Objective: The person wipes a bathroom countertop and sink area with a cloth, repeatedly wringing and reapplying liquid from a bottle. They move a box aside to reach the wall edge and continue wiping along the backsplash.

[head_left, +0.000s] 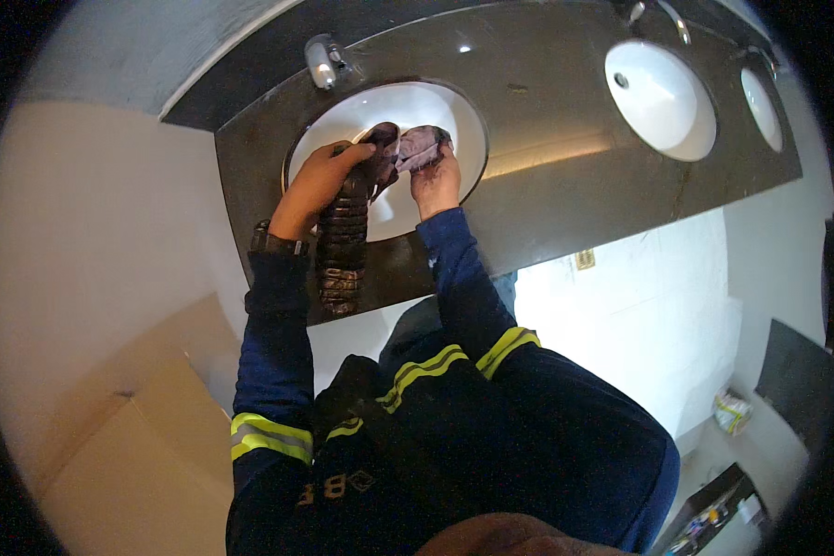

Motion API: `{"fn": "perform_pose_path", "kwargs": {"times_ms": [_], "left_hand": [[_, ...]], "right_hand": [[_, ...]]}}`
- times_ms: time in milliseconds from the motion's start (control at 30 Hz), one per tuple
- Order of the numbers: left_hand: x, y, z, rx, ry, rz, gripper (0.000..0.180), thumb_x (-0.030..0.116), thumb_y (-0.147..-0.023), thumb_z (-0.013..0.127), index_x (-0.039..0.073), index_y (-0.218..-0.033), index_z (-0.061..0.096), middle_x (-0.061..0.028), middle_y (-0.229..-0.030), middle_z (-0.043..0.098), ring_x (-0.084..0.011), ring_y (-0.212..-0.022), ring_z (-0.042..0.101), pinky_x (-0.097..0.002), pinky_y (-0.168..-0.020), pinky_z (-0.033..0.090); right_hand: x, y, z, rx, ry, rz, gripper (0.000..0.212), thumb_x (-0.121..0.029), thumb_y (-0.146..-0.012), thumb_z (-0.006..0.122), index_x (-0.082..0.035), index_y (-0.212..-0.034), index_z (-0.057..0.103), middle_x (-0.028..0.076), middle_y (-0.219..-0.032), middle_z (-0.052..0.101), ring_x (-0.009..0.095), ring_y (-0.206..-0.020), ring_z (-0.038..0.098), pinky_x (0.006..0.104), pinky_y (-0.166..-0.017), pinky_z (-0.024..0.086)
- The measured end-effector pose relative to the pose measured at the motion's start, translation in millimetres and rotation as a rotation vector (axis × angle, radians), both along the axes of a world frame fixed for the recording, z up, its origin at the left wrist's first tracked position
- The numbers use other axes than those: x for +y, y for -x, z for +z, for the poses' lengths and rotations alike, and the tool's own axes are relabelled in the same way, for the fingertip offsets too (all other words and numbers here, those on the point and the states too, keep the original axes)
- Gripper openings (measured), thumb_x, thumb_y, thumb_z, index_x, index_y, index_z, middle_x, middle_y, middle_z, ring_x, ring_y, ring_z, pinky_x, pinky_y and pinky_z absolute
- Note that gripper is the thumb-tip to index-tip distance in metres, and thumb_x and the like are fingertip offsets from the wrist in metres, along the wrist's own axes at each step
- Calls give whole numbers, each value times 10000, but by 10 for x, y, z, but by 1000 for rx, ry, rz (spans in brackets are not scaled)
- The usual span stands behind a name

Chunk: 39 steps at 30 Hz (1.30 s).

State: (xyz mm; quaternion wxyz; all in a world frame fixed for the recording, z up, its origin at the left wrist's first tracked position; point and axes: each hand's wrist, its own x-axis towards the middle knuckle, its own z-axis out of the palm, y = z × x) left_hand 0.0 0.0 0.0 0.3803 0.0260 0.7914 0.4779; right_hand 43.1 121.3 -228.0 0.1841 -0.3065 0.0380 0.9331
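Over the white oval sink, my left hand is closed on the upper end of a long dark, shiny ribbed piece. Its brown-purple upper end spreads open under my thumb. The ribbed length hangs over the sink's near rim and lies on the counter down to the front edge. What kind of thing it is, I cannot make out. My right hand grips a crumpled pale pink cloth with dark stains, held against or close beside the brown end. Dark smears show on that hand.
A metal tap stands behind the sink on the dark stone counter. Two more white basins, a nearer one and a farther one, lie to the right. A cardboard sheet leans at lower left. A dark bin stands at lower right.
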Motion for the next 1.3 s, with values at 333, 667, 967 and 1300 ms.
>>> {"fn": "perform_pose_path", "kwargs": {"times_ms": [333,667,967,1300], "left_hand": [[112,-23,158,3,45,-46,373,337,-907,621,-25,-990,651,-91,-804,683,-155,-625,652,-276,-587,514],[108,13,-123,40,-23,-194,321,295,-925,612,-23,-931,651,-56,-758,658,-112,-595,597,-259,-557,465],[77,137,-316,44,-27,-243,327,291,-912,631,-34,-943,656,-68,-775,667,-123,-598,607,-264,-557,471],[113,168,-335,101,-36,-268,321,293,-914,641,-26,-936,660,-63,-778,670,-128,-616,611,-267,-583,473]], "right_hand": [[-140,-9,57,-31,77,-184,319,-258,-1048,400,-44,-1218,566,119,-1215,629,264,-1116,615,420,-1017,472],[-144,-88,87,127,50,-510,291,-224,-1025,457,-19,-1201,562,110,-1202,620,247,-1083,617,391,-959,502],[-41,23,241,79,128,-643,342,-276,-1023,440,-16,-1193,585,104,-1199,635,236,-1088,622,377,-989,486],[-24,91,137,130,83,-695,325,-267,-1034,456,-16,-1197,584,111,-1226,616,239,-1131,586,379,-1031,450]]}}
